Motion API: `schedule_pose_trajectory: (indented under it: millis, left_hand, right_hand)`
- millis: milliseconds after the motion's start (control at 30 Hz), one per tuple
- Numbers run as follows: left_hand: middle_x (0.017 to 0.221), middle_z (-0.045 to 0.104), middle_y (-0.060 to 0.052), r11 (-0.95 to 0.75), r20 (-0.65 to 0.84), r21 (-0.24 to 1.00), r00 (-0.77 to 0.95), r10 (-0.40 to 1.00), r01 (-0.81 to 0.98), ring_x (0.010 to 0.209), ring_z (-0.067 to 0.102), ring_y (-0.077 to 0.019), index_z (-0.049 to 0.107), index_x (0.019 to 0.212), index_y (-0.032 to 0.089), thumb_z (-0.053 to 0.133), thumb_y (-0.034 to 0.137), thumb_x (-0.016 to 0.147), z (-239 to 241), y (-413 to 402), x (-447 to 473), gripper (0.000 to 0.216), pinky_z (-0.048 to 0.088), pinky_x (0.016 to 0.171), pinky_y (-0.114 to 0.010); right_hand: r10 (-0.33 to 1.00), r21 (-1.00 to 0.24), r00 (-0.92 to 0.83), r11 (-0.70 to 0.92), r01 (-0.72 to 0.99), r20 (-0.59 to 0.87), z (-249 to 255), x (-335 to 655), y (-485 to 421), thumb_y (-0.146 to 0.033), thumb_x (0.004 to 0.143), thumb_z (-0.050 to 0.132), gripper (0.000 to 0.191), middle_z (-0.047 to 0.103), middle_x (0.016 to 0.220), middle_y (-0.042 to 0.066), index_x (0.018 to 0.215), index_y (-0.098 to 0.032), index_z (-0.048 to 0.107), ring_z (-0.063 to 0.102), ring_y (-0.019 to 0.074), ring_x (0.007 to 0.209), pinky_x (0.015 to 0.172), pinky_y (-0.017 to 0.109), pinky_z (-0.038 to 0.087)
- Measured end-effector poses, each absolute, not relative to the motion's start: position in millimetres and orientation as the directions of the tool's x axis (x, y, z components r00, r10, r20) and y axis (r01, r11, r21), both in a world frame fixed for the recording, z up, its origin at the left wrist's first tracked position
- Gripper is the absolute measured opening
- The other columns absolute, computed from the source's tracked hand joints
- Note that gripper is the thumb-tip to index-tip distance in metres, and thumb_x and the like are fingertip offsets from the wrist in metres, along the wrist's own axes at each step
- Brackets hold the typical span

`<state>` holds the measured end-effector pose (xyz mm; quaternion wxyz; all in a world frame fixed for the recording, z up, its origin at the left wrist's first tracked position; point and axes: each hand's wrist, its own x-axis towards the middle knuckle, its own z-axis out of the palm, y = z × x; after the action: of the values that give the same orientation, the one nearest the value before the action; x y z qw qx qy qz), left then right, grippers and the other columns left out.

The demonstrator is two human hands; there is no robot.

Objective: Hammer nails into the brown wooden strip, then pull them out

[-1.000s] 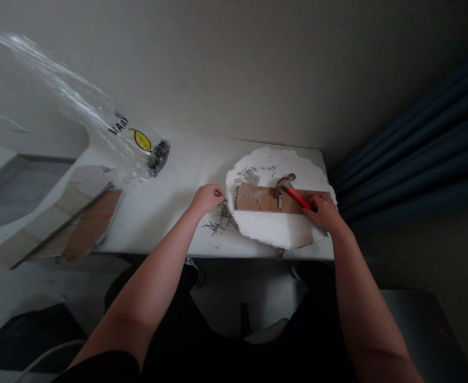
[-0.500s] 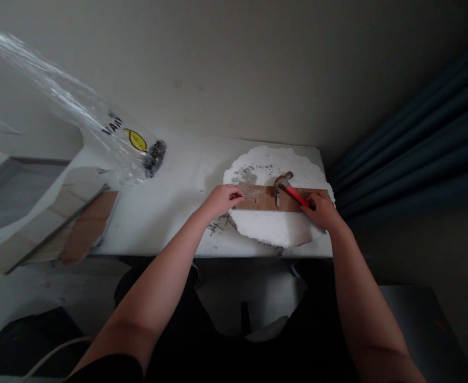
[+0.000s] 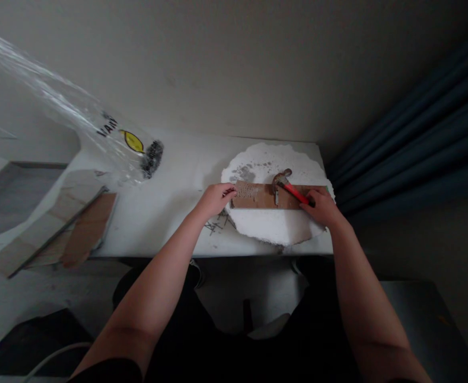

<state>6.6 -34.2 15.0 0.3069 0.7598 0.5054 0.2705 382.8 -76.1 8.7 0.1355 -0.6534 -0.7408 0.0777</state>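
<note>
A brown wooden board [image 3: 260, 197] lies across a white foam slab [image 3: 271, 226] on the white table [image 3: 165, 207]. My right hand [image 3: 321, 208] is closed round the red handle of a hammer [image 3: 287, 184], whose metal head rests on the board. My left hand [image 3: 214, 199] is at the board's left end, fingers pinched together there, perhaps on a small nail that is too small to make out. A scatter of dark nails [image 3: 216, 223] lies on the table just below that hand.
A clear plastic bag [image 3: 98, 130] with black lettering and a yellow mark stands at the back left. More wooden boards [image 3: 64, 229] lie at the table's left edge. Dark blue curtains [image 3: 409, 143] hang on the right, and a plain wall runs behind the table.
My left hand moved right from beside the nails to the board's left end, then drew back slightly. The right hand and hammer stayed on the board.
</note>
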Motion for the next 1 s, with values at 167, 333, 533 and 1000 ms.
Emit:
schedule_pose_trajectory:
  millis: [167,333,533,1000]
  left_hand:
    - [0.101,0.077,-0.006,-0.342,0.095,0.690,0.389,0.917,0.638,0.090,0.069,-0.0182,0.074,0.101,0.021,0.055,0.028,0.092,13,-35,8,0.022,0.052,0.085,-0.032]
    - [0.102,0.077,-0.006,-0.340,0.096,0.676,0.379,0.920,0.654,0.089,0.068,-0.0179,0.074,0.102,0.022,0.054,0.029,0.092,13,-35,9,0.023,0.051,0.084,-0.032]
    - [0.099,0.077,-0.005,-0.357,0.113,0.650,0.380,0.918,0.671,0.084,0.068,-0.0177,0.074,0.101,0.023,0.055,0.030,0.091,13,-35,9,0.022,0.051,0.080,-0.031]
    - [0.097,0.075,-0.005,-0.318,0.090,0.640,0.344,0.935,0.699,0.086,0.069,-0.0175,0.066,0.117,0.023,0.059,0.025,0.090,15,-39,14,0.028,0.051,0.079,-0.030]
  right_hand:
    - [0.987,-0.298,-0.115,0.144,0.944,0.113,9,382,-76,-0.036,0.082,0.066,0.019,0.059,0.114,0.015,0.093,-0.021,0.063,0.055,0.0308,0.110,0.097,0.044,0.046]
    - [0.989,-0.302,-0.103,0.130,0.944,0.106,8,383,-76,-0.037,0.082,0.065,0.020,0.060,0.113,0.014,0.094,-0.021,0.063,0.055,0.0312,0.111,0.097,0.047,0.046]
    - [0.989,-0.314,-0.109,0.134,0.940,0.095,8,384,-75,-0.038,0.083,0.064,0.019,0.058,0.114,0.014,0.093,-0.022,0.063,0.054,0.0302,0.111,0.096,0.045,0.047]
    - [0.990,-0.170,-0.113,0.125,0.977,0.081,22,372,-80,-0.035,0.087,0.062,0.021,0.061,0.117,0.018,0.097,-0.017,0.068,0.055,0.0335,0.111,0.093,0.044,0.046]
